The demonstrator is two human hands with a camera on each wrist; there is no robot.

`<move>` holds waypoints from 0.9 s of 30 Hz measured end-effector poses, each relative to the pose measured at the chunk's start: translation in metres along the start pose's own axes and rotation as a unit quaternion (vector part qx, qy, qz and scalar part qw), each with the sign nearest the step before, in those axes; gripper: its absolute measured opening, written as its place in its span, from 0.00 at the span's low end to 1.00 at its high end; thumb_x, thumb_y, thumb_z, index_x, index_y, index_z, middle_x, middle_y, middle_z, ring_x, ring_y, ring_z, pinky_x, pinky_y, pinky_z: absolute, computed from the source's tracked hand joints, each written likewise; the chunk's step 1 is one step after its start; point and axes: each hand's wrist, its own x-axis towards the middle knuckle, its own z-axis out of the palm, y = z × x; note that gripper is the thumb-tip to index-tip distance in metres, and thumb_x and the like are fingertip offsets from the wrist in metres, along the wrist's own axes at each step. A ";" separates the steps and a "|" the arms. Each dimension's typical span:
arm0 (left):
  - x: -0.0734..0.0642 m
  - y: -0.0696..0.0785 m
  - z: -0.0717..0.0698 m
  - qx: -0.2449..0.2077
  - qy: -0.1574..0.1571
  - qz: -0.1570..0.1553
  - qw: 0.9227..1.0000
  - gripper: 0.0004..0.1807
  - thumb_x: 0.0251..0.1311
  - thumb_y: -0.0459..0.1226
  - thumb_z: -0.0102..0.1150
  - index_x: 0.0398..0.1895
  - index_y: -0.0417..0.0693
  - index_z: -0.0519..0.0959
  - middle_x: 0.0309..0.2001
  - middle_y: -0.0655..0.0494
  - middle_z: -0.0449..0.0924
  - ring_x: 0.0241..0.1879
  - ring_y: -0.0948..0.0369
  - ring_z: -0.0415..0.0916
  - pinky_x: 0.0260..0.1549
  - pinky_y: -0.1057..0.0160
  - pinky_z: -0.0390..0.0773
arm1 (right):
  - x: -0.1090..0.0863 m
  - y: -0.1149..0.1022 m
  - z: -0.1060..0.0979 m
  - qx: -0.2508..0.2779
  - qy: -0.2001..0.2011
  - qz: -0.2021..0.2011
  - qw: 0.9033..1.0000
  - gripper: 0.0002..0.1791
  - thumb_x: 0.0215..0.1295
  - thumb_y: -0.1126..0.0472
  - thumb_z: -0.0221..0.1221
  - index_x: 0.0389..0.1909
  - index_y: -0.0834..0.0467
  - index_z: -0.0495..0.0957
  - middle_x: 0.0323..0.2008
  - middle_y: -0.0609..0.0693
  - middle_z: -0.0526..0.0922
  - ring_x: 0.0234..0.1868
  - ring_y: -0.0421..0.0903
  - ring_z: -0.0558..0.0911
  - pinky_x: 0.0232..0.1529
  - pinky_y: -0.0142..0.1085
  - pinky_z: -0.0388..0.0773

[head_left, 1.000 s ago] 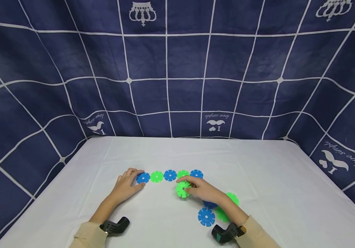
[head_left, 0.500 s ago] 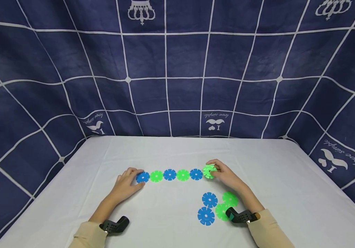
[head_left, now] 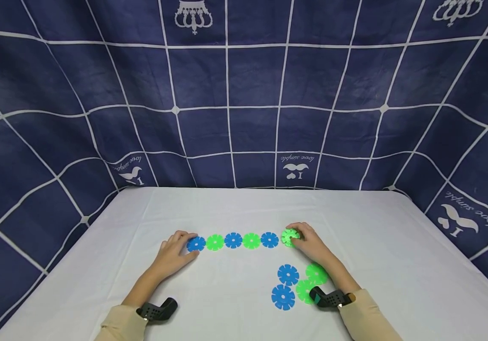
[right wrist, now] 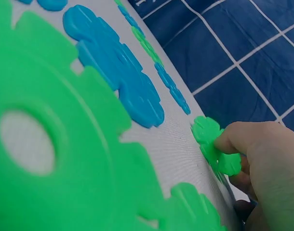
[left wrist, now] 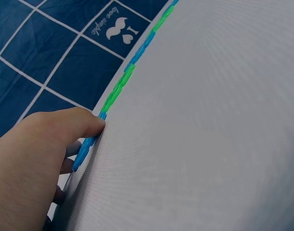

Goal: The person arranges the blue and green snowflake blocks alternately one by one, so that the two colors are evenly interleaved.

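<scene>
Notched snowflake building discs form a row on the white cloth, alternating blue and green. At its left end, my left hand (head_left: pixel 173 255) holds the edges of a blue snowflake disc (head_left: pixel 195 244) between thumb and fingers; the left wrist view shows the thumb on the near edge of this blue disc (left wrist: pixel 86 149). My right hand (head_left: pixel 311 244) pinches a green snowflake disc (head_left: pixel 289 237) at the row's right end, slightly apart from a blue disc (head_left: pixel 269 239). In the right wrist view this green disc (right wrist: pixel 206 132) tilts off the cloth, its far side partly hidden by the thumb.
Two loose blue discs, one upper (head_left: pixel 288 274) and one lower (head_left: pixel 283 297), lie nearer the front, beside two green discs (head_left: pixel 316 273). The right wrist's black band overhangs one green disc (head_left: pixel 305 290). A navy checked curtain (head_left: pixel 252 128) stands behind the white-covered table (head_left: pixel 227 208).
My right hand has carried the green disc from in front of the row to its right end, then shifted slightly further right. The left hand stays at the leftmost blue disc.
</scene>
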 end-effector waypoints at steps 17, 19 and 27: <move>0.000 -0.001 0.001 0.001 0.004 0.002 1.000 0.28 0.52 0.48 0.58 0.57 0.50 0.71 0.53 0.49 0.68 0.53 0.53 0.65 0.37 0.61 0.57 | -0.003 -0.002 0.005 -0.072 -0.003 -0.026 0.997 0.17 0.52 0.63 0.54 0.45 0.51 0.76 0.54 0.52 0.72 0.56 0.53 0.66 0.56 0.52 0.53; 0.000 -0.001 0.001 0.001 0.004 0.001 1.000 0.28 0.52 0.48 0.58 0.57 0.50 0.71 0.53 0.49 0.68 0.54 0.53 0.65 0.38 0.61 0.57 | -0.003 -0.002 0.005 -0.075 -0.003 -0.029 0.997 0.17 0.52 0.62 0.54 0.45 0.51 0.77 0.53 0.52 0.72 0.55 0.52 0.66 0.55 0.52 0.54; 0.000 -0.001 0.001 0.001 0.005 0.002 1.000 0.28 0.52 0.48 0.58 0.57 0.49 0.71 0.53 0.48 0.68 0.54 0.52 0.65 0.38 0.61 0.57 | -0.004 -0.001 0.005 -0.082 -0.011 -0.040 0.996 0.17 0.52 0.60 0.55 0.45 0.50 0.77 0.51 0.51 0.72 0.54 0.51 0.66 0.54 0.52 0.54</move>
